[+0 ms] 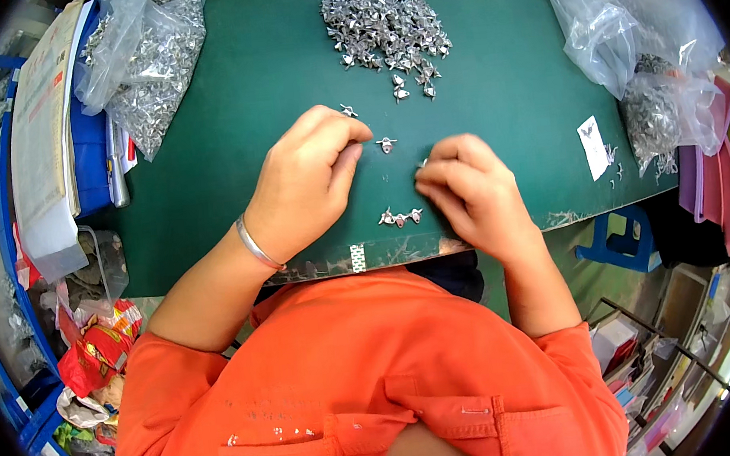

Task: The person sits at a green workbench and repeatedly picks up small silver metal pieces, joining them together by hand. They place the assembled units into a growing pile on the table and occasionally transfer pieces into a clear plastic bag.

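Observation:
My left hand (312, 165) is over the green table, its thumb and fingertips drawn together in a pinch. Whatever may be between them is hidden. Just right of those fingertips lies a small silver winged metal part (386, 144); another such part (348, 110) lies beyond the knuckles. My right hand (472, 186) is also pinched, with a tiny shiny bit of metal (423, 163) showing at the index fingertip. Between my hands, closer to the table edge, sits a short row of the metal parts (401, 218). A large heap of them (385, 26) lies at the far middle.
Clear bags of metal parts (157, 81) stand at the far left, beside papers in a blue rack (91, 152). More plastic bags (654, 111) are on the right, near a white paper slip (592, 148). A blue stool (620, 240) stands below the table's right side.

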